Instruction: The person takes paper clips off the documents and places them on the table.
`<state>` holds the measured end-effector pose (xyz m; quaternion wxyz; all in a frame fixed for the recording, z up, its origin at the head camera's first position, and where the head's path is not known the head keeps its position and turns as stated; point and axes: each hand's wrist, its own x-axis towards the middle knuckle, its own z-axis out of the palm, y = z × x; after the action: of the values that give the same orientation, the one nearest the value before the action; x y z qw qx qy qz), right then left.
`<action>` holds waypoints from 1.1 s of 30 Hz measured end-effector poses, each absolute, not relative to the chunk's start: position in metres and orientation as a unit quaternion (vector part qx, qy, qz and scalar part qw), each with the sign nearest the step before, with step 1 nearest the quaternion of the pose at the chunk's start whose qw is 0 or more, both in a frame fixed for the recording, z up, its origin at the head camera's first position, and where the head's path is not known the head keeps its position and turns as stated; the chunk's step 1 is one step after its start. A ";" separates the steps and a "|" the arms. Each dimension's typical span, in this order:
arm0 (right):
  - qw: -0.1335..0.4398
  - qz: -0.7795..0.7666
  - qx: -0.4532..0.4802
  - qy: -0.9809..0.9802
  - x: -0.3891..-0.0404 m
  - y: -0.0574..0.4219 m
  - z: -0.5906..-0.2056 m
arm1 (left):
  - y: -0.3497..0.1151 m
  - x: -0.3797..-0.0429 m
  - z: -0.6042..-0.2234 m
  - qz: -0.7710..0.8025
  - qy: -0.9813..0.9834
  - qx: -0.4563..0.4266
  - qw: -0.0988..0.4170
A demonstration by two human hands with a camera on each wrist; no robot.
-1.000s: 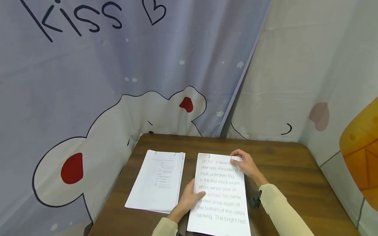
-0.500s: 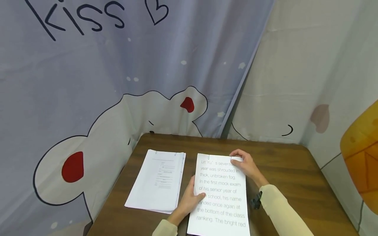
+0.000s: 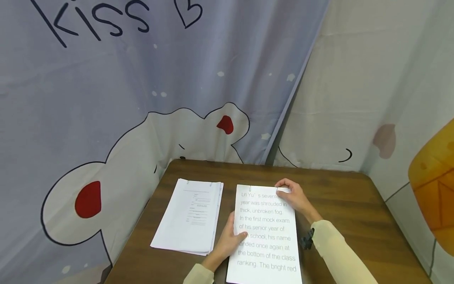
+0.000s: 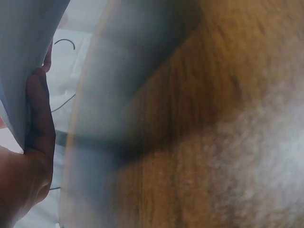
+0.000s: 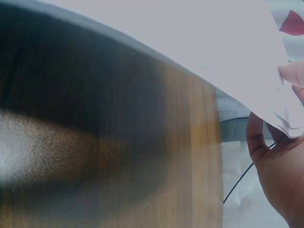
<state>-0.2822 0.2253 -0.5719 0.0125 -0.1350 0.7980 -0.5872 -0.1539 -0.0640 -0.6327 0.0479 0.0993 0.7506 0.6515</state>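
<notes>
A stack of white paper (image 3: 266,244) printed with large text is held up off the table between both hands. My left hand (image 3: 228,238) grips its left edge, thumb on the front page and fingers behind, as the left wrist view also shows. At the top right corner my right hand (image 3: 296,199) pinches the sheets beside a paper clip (image 3: 277,189). Another paper clip (image 3: 250,188) sits on the top edge further left. In the right wrist view the stack (image 5: 228,52) has several layers at the pinched corner.
A second clipped stack of paper (image 3: 177,232), with smaller print, lies on the brown wooden table (image 3: 340,221) to the left. Behind the table hangs a printed curtain (image 3: 177,71); a pale curtain (image 3: 354,79) closes off the right side.
Both hands keep the same hold on the paper stack. The stack has shifted very slightly in view, and the head view has tilted a little.
</notes>
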 end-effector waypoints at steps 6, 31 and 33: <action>0.001 -0.587 -0.150 0.796 -0.283 0.224 -0.571 | -0.064 -0.156 -0.633 0.653 0.748 0.105 0.051; -0.040 -0.559 -0.159 0.813 -0.279 0.223 -0.571 | -0.063 -0.151 -0.632 0.646 0.757 0.092 0.039; -0.044 -0.563 -0.156 0.810 -0.281 0.226 -0.575 | -0.064 -0.151 -0.631 0.648 0.755 0.091 0.040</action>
<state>-0.2811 0.2257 -0.5747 -0.0436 -0.1563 0.8101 -0.5634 -0.1507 -0.0637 -0.6310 0.0399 0.0907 0.7554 0.6478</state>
